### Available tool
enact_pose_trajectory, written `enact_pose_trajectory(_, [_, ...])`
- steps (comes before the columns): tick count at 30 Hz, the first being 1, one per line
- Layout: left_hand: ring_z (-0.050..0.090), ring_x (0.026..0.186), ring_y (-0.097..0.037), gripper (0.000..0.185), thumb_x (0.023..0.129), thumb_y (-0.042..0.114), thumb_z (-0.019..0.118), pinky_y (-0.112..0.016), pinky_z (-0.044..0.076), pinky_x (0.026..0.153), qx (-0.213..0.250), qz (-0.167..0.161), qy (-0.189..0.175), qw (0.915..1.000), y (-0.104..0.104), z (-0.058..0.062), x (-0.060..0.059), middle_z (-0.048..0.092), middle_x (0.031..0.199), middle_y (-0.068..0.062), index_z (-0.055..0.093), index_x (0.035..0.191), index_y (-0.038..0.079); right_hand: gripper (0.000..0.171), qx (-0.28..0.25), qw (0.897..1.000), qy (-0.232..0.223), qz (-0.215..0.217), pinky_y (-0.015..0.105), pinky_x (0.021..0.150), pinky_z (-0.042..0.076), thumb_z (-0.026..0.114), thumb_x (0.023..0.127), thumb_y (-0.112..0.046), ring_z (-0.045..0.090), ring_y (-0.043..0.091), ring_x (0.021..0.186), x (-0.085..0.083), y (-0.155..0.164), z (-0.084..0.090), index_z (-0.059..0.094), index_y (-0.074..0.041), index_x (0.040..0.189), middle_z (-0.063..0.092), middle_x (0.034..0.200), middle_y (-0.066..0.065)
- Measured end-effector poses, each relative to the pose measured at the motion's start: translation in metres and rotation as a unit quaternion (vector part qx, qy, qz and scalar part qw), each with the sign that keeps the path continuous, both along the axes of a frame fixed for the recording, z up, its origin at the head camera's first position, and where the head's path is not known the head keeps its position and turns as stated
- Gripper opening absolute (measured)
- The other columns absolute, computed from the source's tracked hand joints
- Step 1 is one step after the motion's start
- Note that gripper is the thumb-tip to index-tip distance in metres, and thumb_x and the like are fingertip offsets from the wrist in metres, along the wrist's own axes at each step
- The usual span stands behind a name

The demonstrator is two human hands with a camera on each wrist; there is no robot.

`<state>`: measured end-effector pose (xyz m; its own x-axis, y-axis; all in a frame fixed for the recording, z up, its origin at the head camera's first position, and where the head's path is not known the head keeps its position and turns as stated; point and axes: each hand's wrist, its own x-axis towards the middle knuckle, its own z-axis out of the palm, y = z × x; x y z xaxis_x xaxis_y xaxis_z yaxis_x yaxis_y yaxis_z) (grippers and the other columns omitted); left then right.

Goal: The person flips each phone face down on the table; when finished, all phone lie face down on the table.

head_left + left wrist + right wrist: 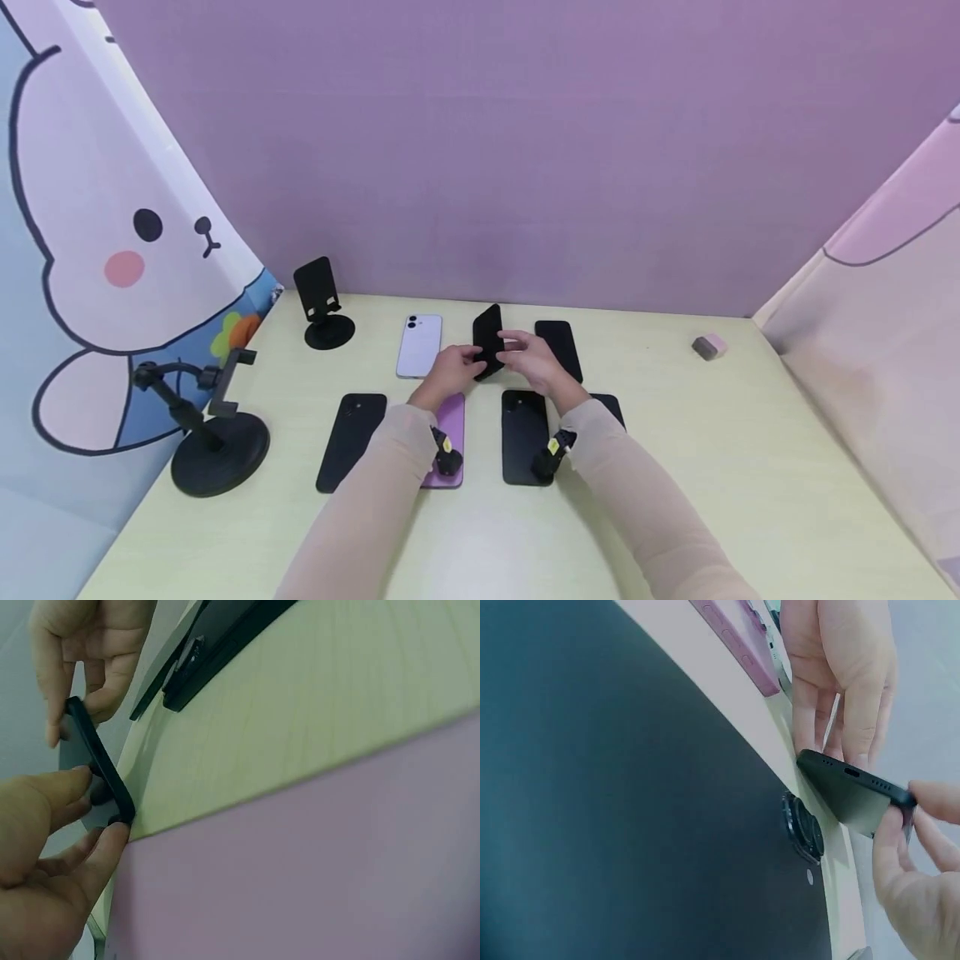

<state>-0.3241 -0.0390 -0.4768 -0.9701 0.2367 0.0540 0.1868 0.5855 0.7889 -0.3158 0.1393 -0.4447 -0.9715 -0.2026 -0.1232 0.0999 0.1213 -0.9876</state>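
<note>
A black phone is held tilted up on edge near the middle of the table's back half. My left hand pinches its left edge low down, thumb and fingertips on either side. On the opposite edge, my right hand grips with thumb and fingers. The right wrist view shows the phone's end with its charging port and speaker holes. Below my hands lie a purple phone, partly covered by my left sleeve, and a black phone with its camera side up.
A pale lavender phone and a black phone lie either side of my hands. Another black phone is at front left; one more shows behind my right sleeve. Two black stands stand left, a small block right.
</note>
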Motion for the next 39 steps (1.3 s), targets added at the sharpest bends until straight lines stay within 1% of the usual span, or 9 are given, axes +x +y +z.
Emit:
enact_pose_trajectory(1, [0.063, 0.106, -0.026, 0.039, 0.095, 0.019, 0.064, -0.038, 0.050, 0.089, 0.008, 0.004, -0.013, 0.9999, 0.002, 0.004, 0.003, 0.067, 0.114, -0.015, 0.062, 0.129, 0.001, 0.050, -0.010, 1.000, 0.000, 0.001, 0.040, 0.095, 0.047, 0.060, 0.092, 0.006, 0.055, 0.031, 0.112, 0.000, 0.000, 0.000, 0.048, 0.001, 0.141, 0.048, 0.128, 0.025])
enact_pose_trajectory(4, [0.063, 0.108, -0.026, 0.039, 0.096, 0.018, 0.063, -0.034, 0.052, 0.083, 0.036, 0.007, -0.011, 0.9993, 0.006, 0.004, 0.005, 0.066, 0.118, -0.014, 0.060, 0.132, 0.004, 0.051, -0.031, 1.000, 0.002, 0.004, 0.039, 0.096, 0.047, 0.058, 0.094, 0.005, 0.056, 0.032, 0.114, 0.002, 0.001, 0.002, 0.044, 0.003, 0.142, 0.050, 0.129, 0.026])
enact_pose_trajectory(8, [0.062, 0.110, -0.029, 0.039, 0.097, 0.016, 0.062, -0.031, 0.055, 0.077, 0.104, 0.016, -0.018, 0.9943, 0.011, 0.005, 0.008, 0.063, 0.121, -0.014, 0.059, 0.135, 0.008, 0.049, -0.049, 0.999, 0.008, 0.012, 0.038, 0.096, 0.046, 0.056, 0.095, 0.005, 0.055, 0.034, 0.116, 0.003, 0.003, 0.004, 0.042, 0.006, 0.143, 0.049, 0.130, 0.027])
enact_pose_trajectory(16, [0.063, 0.107, -0.031, 0.042, 0.099, 0.013, 0.058, -0.032, 0.055, 0.079, 0.237, 0.026, -0.055, 0.9695, 0.019, 0.007, 0.015, 0.056, 0.130, -0.021, 0.053, 0.141, 0.010, 0.044, -0.072, 0.997, 0.008, 0.012, 0.034, 0.093, 0.049, 0.052, 0.097, 0.006, 0.059, 0.022, 0.103, 0.002, 0.003, 0.001, 0.045, 0.009, 0.140, 0.052, 0.122, 0.021])
enact_pose_trajectory(20, [0.064, 0.103, -0.031, 0.043, 0.100, 0.015, 0.058, -0.033, 0.055, 0.079, 0.261, 0.035, -0.067, 0.9622, 0.020, 0.007, 0.016, 0.055, 0.131, -0.021, 0.052, 0.142, 0.012, 0.042, -0.072, 0.997, 0.017, 0.017, 0.035, 0.092, 0.049, 0.051, 0.097, 0.007, 0.060, 0.020, 0.100, 0.001, 0.003, -0.001, 0.045, 0.010, 0.139, 0.054, 0.118, 0.019])
enact_pose_trajectory(24, [0.065, 0.101, -0.031, 0.044, 0.100, 0.017, 0.059, -0.033, 0.055, 0.079, 0.264, 0.039, -0.065, 0.9616, 0.020, 0.009, 0.015, 0.055, 0.130, -0.021, 0.052, 0.142, 0.011, 0.042, -0.064, 0.997, 0.028, 0.027, 0.038, 0.094, 0.048, 0.050, 0.097, 0.007, 0.060, 0.022, 0.102, 0.001, 0.002, -0.002, 0.045, 0.011, 0.138, 0.054, 0.120, 0.022])
enact_pose_trajectory(30, [0.065, 0.103, -0.032, 0.055, 0.096, 0.010, 0.064, -0.032, 0.054, 0.081, 0.291, 0.033, -0.076, 0.9531, 0.020, 0.013, 0.015, 0.055, 0.131, -0.023, 0.043, 0.146, 0.004, 0.044, -0.001, 0.999, 0.019, 0.043, 0.041, 0.093, 0.049, 0.053, 0.096, 0.005, 0.059, 0.030, 0.110, 0.002, 0.003, -0.004, 0.046, 0.009, 0.139, 0.052, 0.128, 0.026])
enact_pose_trajectory(34, [0.064, 0.106, -0.031, 0.053, 0.095, 0.007, 0.063, -0.031, 0.054, 0.081, 0.269, 0.032, -0.059, 0.9607, 0.019, 0.014, 0.013, 0.056, 0.129, -0.023, 0.044, 0.144, 0.001, 0.045, 0.047, 0.997, 0.009, 0.054, 0.041, 0.093, 0.049, 0.054, 0.097, 0.000, 0.056, 0.035, 0.116, 0.001, 0.004, -0.007, 0.046, 0.004, 0.141, 0.050, 0.132, 0.025])
enact_pose_trajectory(39, [0.064, 0.107, -0.028, 0.046, 0.094, 0.009, 0.064, -0.031, 0.054, 0.080, 0.174, 0.041, -0.017, 0.9837, 0.013, 0.014, 0.009, 0.061, 0.125, -0.020, 0.052, 0.138, -0.001, 0.043, 0.099, 0.994, 0.016, 0.054, 0.041, 0.093, 0.048, 0.057, 0.096, -0.003, 0.053, 0.035, 0.120, -0.001, 0.005, -0.010, 0.051, 0.002, 0.138, 0.051, 0.134, 0.023])
